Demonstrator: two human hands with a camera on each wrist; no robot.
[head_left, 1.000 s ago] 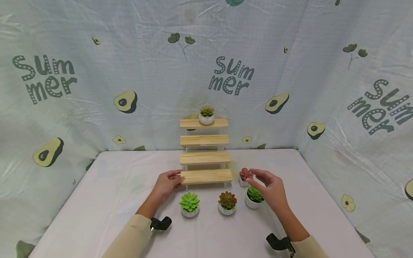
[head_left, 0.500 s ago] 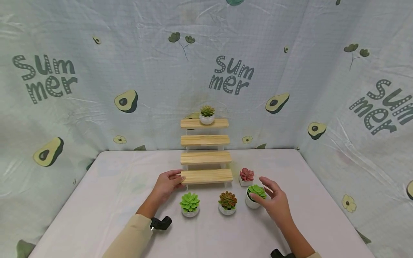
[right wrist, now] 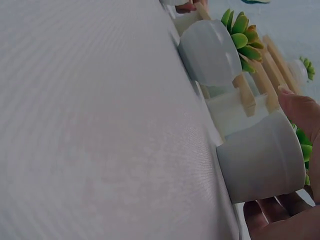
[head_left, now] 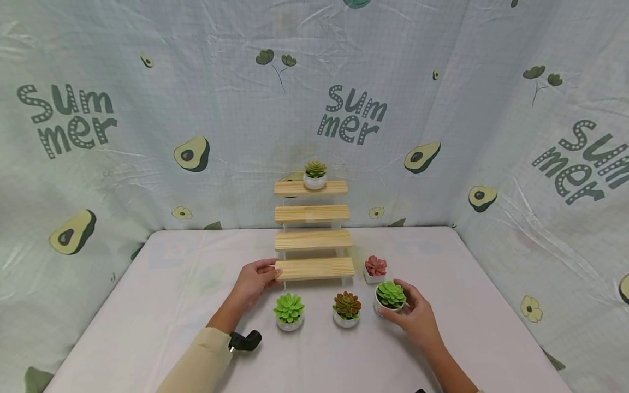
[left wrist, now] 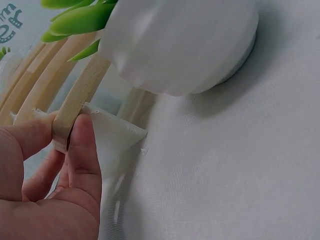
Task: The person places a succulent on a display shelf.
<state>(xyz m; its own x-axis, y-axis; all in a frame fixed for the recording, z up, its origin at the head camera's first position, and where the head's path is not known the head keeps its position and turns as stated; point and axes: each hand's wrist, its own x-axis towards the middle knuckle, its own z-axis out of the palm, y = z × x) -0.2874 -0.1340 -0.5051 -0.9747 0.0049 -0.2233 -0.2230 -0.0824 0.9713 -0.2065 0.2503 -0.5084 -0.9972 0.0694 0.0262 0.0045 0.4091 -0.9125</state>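
My left hand [head_left: 253, 284] pinches the left end of the lowest board of a stepped wooden shelf [head_left: 314, 268]; in the left wrist view thumb and fingers clasp the board [left wrist: 75, 107] from both sides. On the right, my right hand [head_left: 416, 314] holds a green succulent in a white pot [head_left: 390, 296], thumb on the near side and fingers around the far side. The right wrist view has this white pot [right wrist: 262, 160] upright on the cloth. Just behind it stands a pink succulent in a square white pot [head_left: 375, 268].
A bright green succulent [head_left: 289, 311] and a reddish-brown succulent [head_left: 346, 308] stand in front of the shelf. Another potted succulent [head_left: 315, 174] sits on the top board. A patterned cloth backdrop [head_left: 314, 109] rises behind the white-covered table [head_left: 196, 273].
My right hand has moved from the pink succulent toward me to the green one and taken hold of its pot. The left hand stays on the shelf board.
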